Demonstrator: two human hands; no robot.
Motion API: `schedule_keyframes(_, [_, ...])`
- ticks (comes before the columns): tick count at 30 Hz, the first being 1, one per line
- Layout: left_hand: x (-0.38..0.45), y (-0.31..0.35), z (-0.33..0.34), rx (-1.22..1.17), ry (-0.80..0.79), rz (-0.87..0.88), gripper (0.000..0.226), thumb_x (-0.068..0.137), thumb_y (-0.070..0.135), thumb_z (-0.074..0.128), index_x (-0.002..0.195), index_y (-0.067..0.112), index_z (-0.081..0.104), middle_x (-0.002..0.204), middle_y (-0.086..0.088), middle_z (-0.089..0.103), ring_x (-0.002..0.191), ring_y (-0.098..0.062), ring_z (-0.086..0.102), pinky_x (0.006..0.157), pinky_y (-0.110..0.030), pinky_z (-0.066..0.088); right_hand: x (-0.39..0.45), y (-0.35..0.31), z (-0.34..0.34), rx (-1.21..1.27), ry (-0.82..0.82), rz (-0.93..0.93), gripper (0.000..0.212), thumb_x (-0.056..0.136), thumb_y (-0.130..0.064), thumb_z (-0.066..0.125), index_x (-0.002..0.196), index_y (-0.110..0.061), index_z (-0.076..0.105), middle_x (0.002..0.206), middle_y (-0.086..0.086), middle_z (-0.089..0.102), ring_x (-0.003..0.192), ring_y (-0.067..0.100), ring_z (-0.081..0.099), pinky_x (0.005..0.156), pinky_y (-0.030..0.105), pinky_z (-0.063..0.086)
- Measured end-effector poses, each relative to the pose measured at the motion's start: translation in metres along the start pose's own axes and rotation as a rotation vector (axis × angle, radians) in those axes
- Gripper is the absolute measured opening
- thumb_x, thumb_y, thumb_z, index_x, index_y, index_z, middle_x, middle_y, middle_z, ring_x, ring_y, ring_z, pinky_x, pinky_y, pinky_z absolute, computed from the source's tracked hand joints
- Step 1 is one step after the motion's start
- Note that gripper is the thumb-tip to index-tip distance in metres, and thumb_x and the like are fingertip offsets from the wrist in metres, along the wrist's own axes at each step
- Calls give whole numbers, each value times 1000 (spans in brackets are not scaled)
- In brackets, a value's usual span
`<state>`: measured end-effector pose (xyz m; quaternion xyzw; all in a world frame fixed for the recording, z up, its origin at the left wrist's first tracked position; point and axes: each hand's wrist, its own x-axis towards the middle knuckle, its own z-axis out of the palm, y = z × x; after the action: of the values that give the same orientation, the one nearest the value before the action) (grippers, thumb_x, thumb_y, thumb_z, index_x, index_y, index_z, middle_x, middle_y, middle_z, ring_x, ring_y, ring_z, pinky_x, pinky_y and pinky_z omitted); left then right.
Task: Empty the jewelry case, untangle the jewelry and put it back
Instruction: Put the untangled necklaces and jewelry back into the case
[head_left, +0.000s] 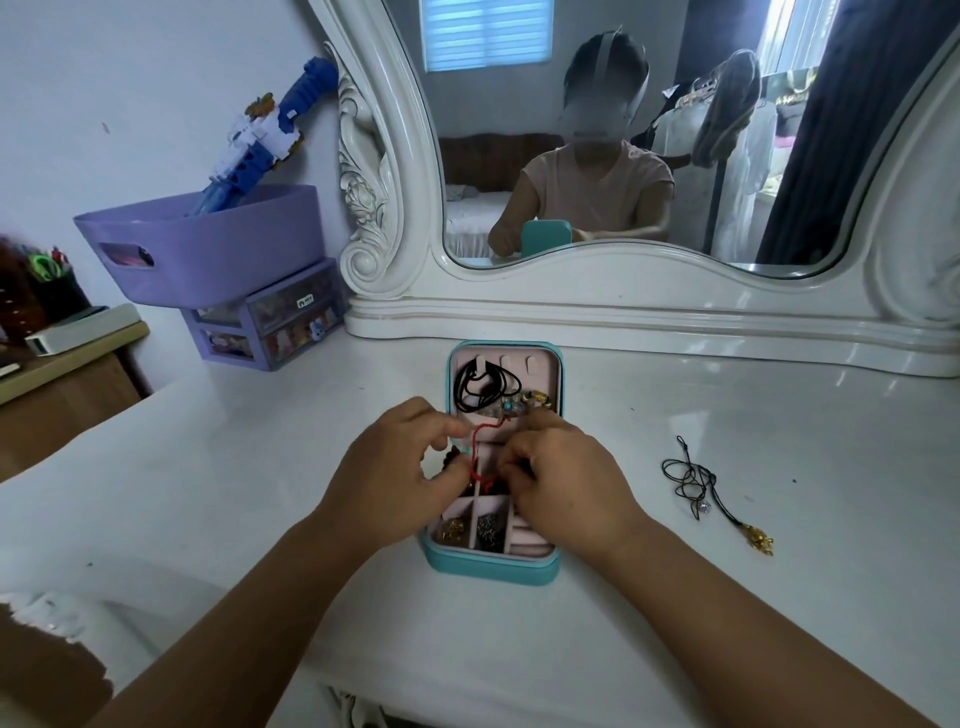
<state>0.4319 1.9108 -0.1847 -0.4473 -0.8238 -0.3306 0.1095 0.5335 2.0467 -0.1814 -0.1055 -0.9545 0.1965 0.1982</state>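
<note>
Head: hands (395, 467) (curled) over case (491, 564)

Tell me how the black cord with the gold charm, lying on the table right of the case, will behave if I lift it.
The black cord lies in loose loops, so it is probably limp and would dangle. Its gold charm likely hangs lowest and swings. The overlapping loops may knot when pulled.

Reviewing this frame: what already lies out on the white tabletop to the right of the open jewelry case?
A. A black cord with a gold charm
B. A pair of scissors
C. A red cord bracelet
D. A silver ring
A: a tangled black cord with a gold charm lies on the tabletop, clear of the jewelry case.
</note>
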Motion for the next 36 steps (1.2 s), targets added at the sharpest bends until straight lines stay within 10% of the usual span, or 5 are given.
schedule_keyframes(17, [0,14,11,-138,-113,134,19,69,17,63,84,25,72,77,16,67,77,-1,55,71,-10,43,-2,8,2,198,74,40,17,76,-13,64,90,-15,54,89,3,64,81,25,59,72,37,48])
schedule_keyframes(29, [10,19,17,-268,-228,-228,23,71,8,75,68,29,67,74,1,73,74,-15,68,73,-25,53,-7,10,3,244,120,36,10,79,-8,62,79,-7,72,96,5,56,87,23,59,75,34,46])
schedule_keyframes(36, [13,19,11,29,-251,2,21,67,46,58,80,35,70,71,10,58,82,-13,57,79,-37,44,-10,12,0,192,124,-9,10,79,-14,62,79,-12,71,94,3,56,88,21,59,71,35,48])
